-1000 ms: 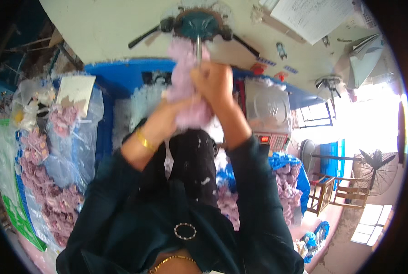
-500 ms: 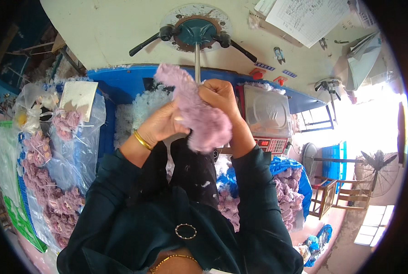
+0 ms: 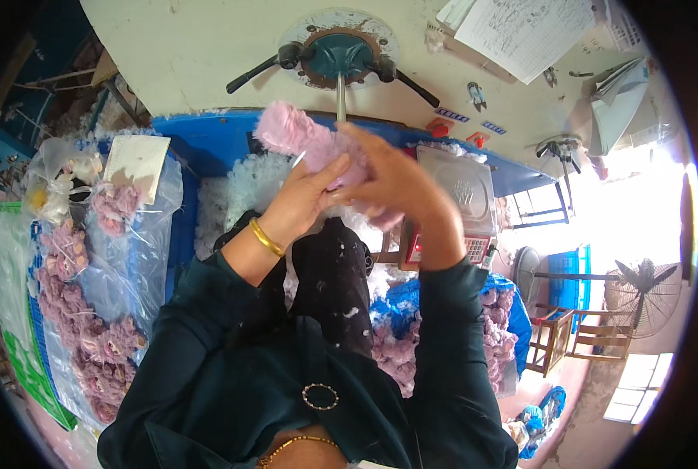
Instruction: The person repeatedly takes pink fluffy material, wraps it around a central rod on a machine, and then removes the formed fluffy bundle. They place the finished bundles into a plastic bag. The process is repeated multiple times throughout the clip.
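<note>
A pink plush toy piece (image 3: 298, 137) is held in front of me by both hands. My left hand (image 3: 306, 199), with a gold bangle on the wrist, grips it from below. My right hand (image 3: 396, 184) covers its right part from above. The plush sits just below a thin metal nozzle (image 3: 339, 94) that comes down from a teal stuffing machine head (image 3: 341, 55) with two black handles. White fibre filling (image 3: 239, 184) lies in the blue bin (image 3: 208, 137) behind the hands.
A clear plastic bag (image 3: 91, 313) of several pink plush pieces stands at my left. A weighing scale (image 3: 454, 195) stands at the right, with more pink plush pieces (image 3: 400, 352) on blue cloth below it. Papers (image 3: 521, 31) hang on the wall. A fan (image 3: 638, 281) stands far right.
Both hands have come down from the nozzle with the pink plush, which now lies lower and turned sideways, its fluffy end pointing left.
</note>
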The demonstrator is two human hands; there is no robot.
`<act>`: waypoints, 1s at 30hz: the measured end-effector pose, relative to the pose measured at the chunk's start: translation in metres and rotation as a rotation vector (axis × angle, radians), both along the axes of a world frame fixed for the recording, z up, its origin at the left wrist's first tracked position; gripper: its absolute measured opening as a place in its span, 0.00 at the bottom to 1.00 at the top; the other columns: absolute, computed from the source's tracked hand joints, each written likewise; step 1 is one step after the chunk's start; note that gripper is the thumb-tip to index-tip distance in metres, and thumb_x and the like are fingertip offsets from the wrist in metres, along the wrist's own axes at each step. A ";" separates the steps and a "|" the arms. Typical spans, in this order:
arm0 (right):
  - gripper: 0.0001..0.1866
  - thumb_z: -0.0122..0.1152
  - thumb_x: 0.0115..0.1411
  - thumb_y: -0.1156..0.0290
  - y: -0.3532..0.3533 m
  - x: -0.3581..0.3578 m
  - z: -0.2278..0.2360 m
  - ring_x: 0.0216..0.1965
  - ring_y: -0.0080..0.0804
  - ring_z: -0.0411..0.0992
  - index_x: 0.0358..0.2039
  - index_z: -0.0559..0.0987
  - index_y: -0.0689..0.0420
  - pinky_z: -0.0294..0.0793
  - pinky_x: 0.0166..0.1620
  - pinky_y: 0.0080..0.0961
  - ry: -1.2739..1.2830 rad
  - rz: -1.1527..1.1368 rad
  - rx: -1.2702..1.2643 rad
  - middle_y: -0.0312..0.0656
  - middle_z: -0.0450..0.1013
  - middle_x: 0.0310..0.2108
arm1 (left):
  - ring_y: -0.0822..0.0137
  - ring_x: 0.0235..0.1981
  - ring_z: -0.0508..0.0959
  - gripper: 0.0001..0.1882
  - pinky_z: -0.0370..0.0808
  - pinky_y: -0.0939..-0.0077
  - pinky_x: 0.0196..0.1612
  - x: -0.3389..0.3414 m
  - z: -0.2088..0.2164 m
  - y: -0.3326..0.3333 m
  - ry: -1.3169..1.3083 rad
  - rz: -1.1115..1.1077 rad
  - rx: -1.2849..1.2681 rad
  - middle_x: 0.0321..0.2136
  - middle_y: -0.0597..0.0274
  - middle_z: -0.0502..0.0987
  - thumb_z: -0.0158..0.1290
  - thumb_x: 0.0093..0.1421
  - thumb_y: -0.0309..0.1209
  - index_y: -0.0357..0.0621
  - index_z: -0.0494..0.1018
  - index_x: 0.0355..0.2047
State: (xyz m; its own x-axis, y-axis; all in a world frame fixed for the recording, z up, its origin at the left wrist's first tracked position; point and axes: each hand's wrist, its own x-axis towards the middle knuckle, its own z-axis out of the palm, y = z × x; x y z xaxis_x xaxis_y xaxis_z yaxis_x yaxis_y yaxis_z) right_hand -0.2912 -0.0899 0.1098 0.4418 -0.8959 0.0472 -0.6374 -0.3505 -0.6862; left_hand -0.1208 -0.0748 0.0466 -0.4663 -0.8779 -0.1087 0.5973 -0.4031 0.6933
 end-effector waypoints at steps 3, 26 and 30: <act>0.42 0.68 0.42 0.67 0.032 0.033 -0.038 0.48 0.48 0.69 0.60 0.62 0.54 0.69 0.50 0.36 0.196 -0.200 -0.335 0.51 0.68 0.46 | 0.71 0.49 0.72 0.20 0.70 0.76 0.50 0.004 0.002 0.014 -0.094 0.072 -0.074 0.48 0.61 0.71 0.52 0.61 0.30 0.38 0.65 0.52; 0.33 0.65 0.53 0.68 -0.011 0.026 -0.038 0.46 0.31 0.70 0.55 0.61 0.65 0.71 0.48 0.25 -0.809 -0.294 0.207 0.47 0.71 0.46 | 0.75 0.22 0.74 0.34 0.72 0.82 0.24 0.015 0.034 -0.023 -0.665 0.062 -0.358 0.33 0.55 0.71 0.51 0.60 0.49 0.29 0.59 0.51; 0.35 0.67 0.50 0.70 0.002 0.035 -0.050 0.48 0.32 0.70 0.56 0.60 0.65 0.70 0.49 0.26 -0.841 -0.339 0.115 0.48 0.70 0.47 | 0.70 0.31 0.74 0.32 0.73 0.78 0.30 0.020 0.030 -0.008 -0.759 0.086 -0.495 0.36 0.52 0.72 0.52 0.60 0.47 0.30 0.59 0.51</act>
State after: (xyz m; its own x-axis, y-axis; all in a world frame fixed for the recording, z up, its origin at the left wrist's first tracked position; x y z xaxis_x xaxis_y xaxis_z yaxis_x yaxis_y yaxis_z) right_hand -0.2559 -0.0874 0.0595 0.0145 -0.9905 0.1367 0.0322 -0.1362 -0.9902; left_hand -0.1006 -0.0830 0.0762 -0.3544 -0.9343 0.0387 -0.0763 0.0701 0.9946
